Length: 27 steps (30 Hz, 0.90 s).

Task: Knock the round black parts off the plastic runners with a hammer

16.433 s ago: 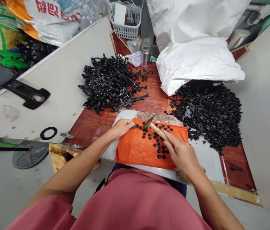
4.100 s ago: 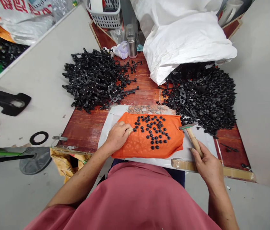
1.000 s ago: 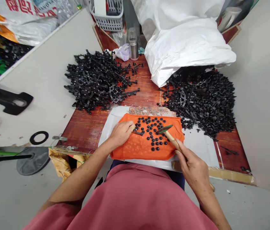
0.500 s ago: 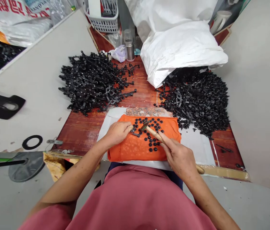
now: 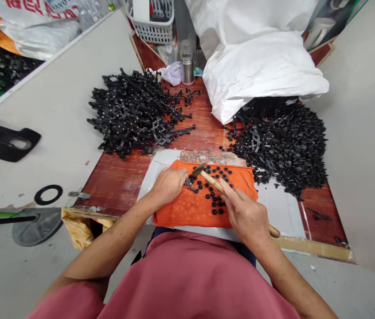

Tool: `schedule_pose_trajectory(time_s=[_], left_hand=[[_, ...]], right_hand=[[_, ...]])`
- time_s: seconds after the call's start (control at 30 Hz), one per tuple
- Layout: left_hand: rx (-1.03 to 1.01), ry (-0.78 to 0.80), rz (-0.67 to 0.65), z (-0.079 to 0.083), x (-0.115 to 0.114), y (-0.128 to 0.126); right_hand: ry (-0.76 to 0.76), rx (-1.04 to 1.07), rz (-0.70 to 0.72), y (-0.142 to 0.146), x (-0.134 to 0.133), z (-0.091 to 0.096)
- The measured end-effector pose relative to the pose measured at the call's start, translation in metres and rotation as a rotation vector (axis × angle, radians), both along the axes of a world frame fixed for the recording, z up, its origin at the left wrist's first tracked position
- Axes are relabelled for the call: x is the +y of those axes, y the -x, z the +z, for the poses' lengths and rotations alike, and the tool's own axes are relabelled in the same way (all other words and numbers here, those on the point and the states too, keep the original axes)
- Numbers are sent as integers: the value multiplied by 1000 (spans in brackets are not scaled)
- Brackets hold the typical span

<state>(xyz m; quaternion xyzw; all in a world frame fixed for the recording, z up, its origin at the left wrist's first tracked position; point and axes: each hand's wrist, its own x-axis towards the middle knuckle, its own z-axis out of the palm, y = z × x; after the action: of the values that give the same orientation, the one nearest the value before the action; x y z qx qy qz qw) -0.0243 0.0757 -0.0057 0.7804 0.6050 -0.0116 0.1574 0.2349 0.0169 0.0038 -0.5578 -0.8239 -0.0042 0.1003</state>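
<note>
My right hand (image 5: 245, 212) is wrapped round the wooden handle of a hammer (image 5: 211, 180). The hammer's head lies just right of my left fingertips, low over the orange cloth (image 5: 181, 208). My left hand (image 5: 170, 185) is closed, its thumb and fingers pinching a small black plastic piece (image 5: 191, 188) against the cloth. Several round black caps (image 5: 212, 195) are spread over the cloth between my hands. What lies directly under the hammer head is hidden.
A heap of black linked parts (image 5: 130, 115) is at the left and a heap of small black pieces (image 5: 290, 146) at the right, partly under a white sack (image 5: 263, 66). A metal flask (image 5: 187, 66) and a grey basket (image 5: 152, 31) stand at the back. White boards (image 5: 57, 119) flank the table.
The hammer head has come left and closer to my left fingertips. The whole view has shifted slightly, so the table appears further right.
</note>
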Motion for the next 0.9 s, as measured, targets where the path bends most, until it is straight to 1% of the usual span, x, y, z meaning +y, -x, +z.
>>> schedule_pose_trajectory(time_s=[0.07, 0.17, 0.33, 0.43, 0.5, 0.53, 0.57, 0.6, 0.63, 0.67, 0.7, 0.73, 0.77, 0.8, 0.9], left_hand=[[-8, 10, 25, 1, 0, -1], [-20, 28, 57, 0, -1, -1], [-67, 5, 93, -10, -3, -3], [-168, -29, 90, -14, -2, -1], [-247, -122, 74, -12, -1, 5], [-272, -195, 93, -9, -2, 10], [-286, -268, 146, -6, -4, 15], [-289, -316, 227, -3, -8, 19], [-289, -316, 324, 0, -12, 24], [-291, -268, 413, 2, -18, 27], [-297, -186, 473, 4, -24, 27], [-308, -94, 492, 5, -29, 26], [-318, -17, 483, 5, -34, 23], [-324, 27, 464, 4, -37, 18], [-308, 28, 438, 0, -36, 0]], right_hand=[[-40, -5, 1, -1, -2, -2], [21, -100, 52, -1, -3, -2], [21, -122, 37, 2, 0, 7], [110, -210, 66, 7, 2, 11], [158, -242, 65, 9, 3, 11], [171, -244, 59, 10, 3, 11], [174, -242, 51, 11, 3, 11], [175, -238, 47, 11, 3, 10], [180, -236, 44, 11, 3, 10], [188, -234, 40, 11, 2, 9], [197, -233, 35, 11, 2, 9], [205, -231, 25, 11, 1, 8], [209, -229, 15, 11, 1, 8], [208, -226, 7, 11, 1, 8], [178, -225, 7, 11, -1, 6]])
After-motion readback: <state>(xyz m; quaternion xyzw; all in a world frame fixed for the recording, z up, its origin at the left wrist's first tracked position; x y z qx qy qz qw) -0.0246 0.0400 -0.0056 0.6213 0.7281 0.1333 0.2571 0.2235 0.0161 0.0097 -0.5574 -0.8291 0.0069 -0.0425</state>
